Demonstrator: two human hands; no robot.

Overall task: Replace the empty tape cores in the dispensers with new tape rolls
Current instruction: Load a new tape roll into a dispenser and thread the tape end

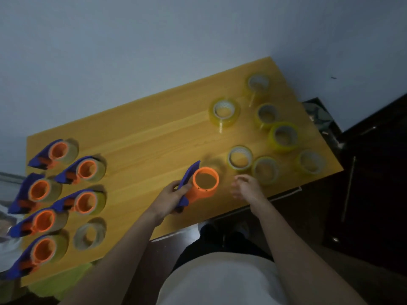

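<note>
My left hand (170,199) grips a blue and orange tape dispenser (199,183) by its blue handle, near the table's front edge. Its orange hub carries no roll or core. My right hand (246,187) hovers just right of the dispenser with loosely curled fingers and holds nothing. Several yellowish tape rolls lie flat on the right half of the table; the nearest are one roll (240,158) and another (265,169) just beyond my right hand. A lone grey-brown ring (89,235) lies at the front left; whether it is a bare core I cannot tell.
Several blue and orange dispensers, each with a ring of tape around its hub, stand in two columns at the left, such as the dispenser (84,202). The wooden table (143,139) ends close to my body. Dark furniture (374,172) stands to the right.
</note>
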